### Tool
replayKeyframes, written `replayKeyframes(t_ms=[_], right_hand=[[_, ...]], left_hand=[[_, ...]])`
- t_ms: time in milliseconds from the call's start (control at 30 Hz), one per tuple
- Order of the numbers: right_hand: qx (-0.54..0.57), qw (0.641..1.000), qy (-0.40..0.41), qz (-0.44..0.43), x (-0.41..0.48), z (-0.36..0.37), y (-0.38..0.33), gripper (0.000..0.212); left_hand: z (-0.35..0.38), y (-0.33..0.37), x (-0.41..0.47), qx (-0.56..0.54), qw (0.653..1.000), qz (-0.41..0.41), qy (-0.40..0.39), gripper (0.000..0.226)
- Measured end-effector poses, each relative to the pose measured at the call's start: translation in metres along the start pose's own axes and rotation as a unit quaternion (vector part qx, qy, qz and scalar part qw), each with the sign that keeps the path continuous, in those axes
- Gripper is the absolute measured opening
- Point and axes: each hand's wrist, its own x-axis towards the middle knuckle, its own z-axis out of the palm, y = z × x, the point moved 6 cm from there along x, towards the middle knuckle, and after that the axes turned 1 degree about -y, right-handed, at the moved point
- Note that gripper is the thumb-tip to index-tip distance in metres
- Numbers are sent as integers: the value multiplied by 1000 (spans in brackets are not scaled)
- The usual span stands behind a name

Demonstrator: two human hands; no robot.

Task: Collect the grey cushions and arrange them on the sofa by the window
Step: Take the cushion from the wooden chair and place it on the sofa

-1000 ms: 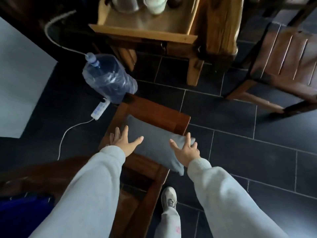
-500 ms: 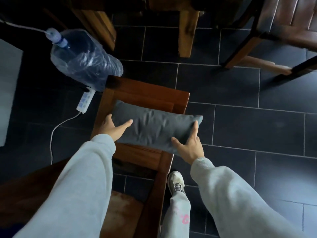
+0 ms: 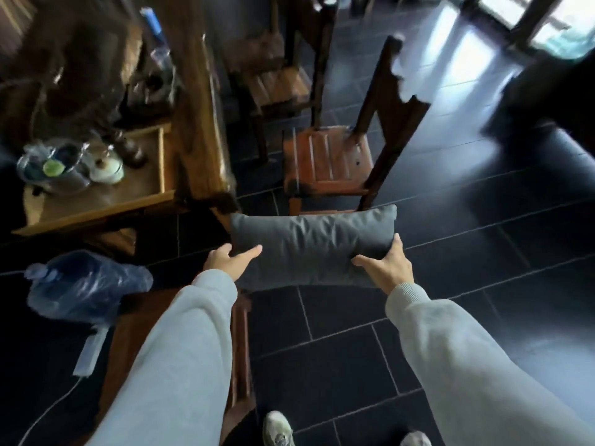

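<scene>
A grey rectangular cushion (image 3: 314, 249) hangs in the air in front of me, held level above the dark tiled floor. My left hand (image 3: 230, 260) grips its left end with the thumb on top. My right hand (image 3: 388, 267) grips its right end, fingers wrapped around the edge. Both arms wear light grey sleeves. The wooden chair (image 3: 240, 358) it rested on shows partly under my left arm. No sofa is in view.
A wooden chair (image 3: 328, 162) stands just beyond the cushion, another chair (image 3: 277, 82) behind it. A wooden table (image 3: 106, 191) with cups and a bowl is at the left. A large water bottle (image 3: 87, 284) and a power strip (image 3: 90, 352) lie at lower left. Bright windows are at upper right.
Both hands closed on the cushion's ends and lifted it off the chair seat. The view swung up and to the right, toward the room and the windows.
</scene>
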Motion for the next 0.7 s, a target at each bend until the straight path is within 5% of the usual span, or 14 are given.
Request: replayKeyframes(t_ms=[133, 433, 700], right_hand=[[62, 995, 82, -18, -15, -182, 3, 95], [178, 947, 266, -38, -115, -581, 117, 97], [258, 868, 424, 29, -223, -793, 289, 97]], left_hand=[[85, 136, -79, 10, 996, 82, -40, 96], [331, 368, -317, 18, 953, 258, -155, 91], [561, 479, -506, 37, 889, 346, -297, 99]])
